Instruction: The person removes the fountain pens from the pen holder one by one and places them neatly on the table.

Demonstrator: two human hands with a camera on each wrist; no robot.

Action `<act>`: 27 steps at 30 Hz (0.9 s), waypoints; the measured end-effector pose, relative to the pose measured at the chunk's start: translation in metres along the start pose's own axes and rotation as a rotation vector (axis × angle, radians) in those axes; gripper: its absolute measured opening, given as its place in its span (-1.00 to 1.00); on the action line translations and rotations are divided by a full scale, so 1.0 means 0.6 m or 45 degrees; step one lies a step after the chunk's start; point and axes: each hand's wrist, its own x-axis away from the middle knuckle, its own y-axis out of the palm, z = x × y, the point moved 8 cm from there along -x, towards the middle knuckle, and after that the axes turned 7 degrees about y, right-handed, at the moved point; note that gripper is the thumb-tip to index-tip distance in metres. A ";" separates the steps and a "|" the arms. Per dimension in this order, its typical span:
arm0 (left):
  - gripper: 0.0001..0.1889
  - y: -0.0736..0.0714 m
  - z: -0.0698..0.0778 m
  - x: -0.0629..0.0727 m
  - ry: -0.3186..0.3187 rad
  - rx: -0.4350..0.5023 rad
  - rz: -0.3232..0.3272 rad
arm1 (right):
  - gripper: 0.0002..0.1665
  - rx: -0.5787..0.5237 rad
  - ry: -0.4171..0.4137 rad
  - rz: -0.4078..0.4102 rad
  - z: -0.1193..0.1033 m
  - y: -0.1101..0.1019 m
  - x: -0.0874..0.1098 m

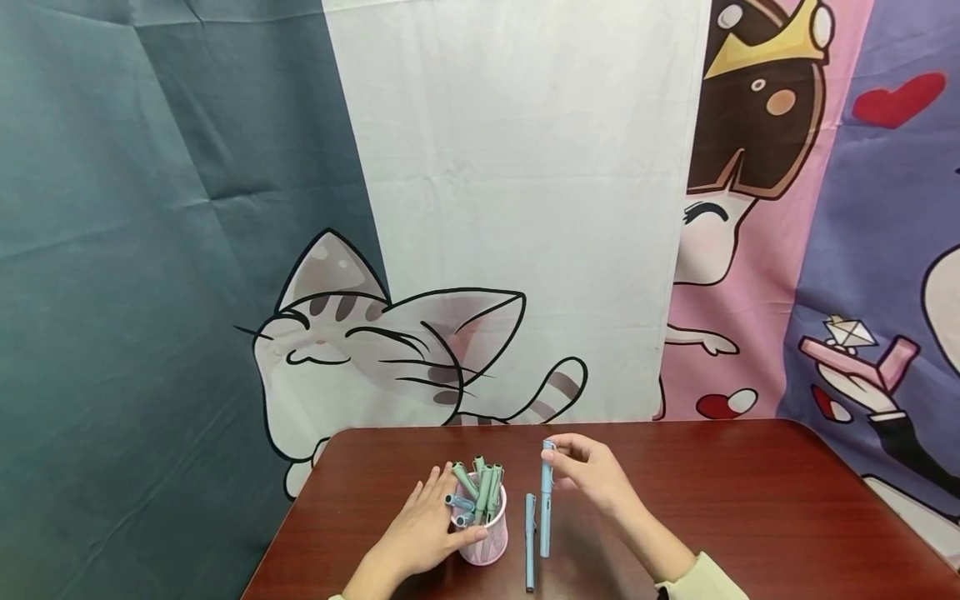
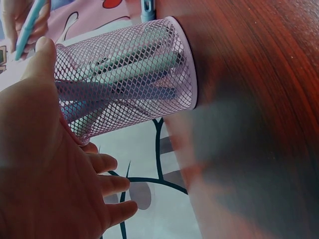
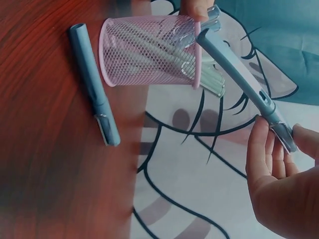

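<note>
A pink mesh pen holder stands upright on the table with several green pens and light blue pens leaning in it. My left hand rests against its left side near the rim, fingers stretched out and thumb along the front. Between thumb and fingers my right hand pinches a light blue pen by its clip end, its other end pointing down in the head view. The held pen is off the table, to the right of the holder. Beside the holder lies another capped blue pen.
The reddish-brown wooden table reaches back to a cloth backdrop printed with a cat and other cartoon figures. Table surface extends to the right of my right hand.
</note>
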 end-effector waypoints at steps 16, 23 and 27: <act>0.18 0.002 -0.001 0.001 0.002 -0.017 0.022 | -0.49 -0.091 0.173 -0.075 0.065 -0.015 -0.013; 0.18 0.003 -0.001 0.002 0.000 -0.015 0.017 | -0.49 -0.105 0.225 -0.109 0.092 -0.017 -0.017; 0.19 0.002 -0.001 0.001 -0.001 -0.017 0.017 | -0.49 -0.086 0.242 -0.145 0.106 -0.017 -0.021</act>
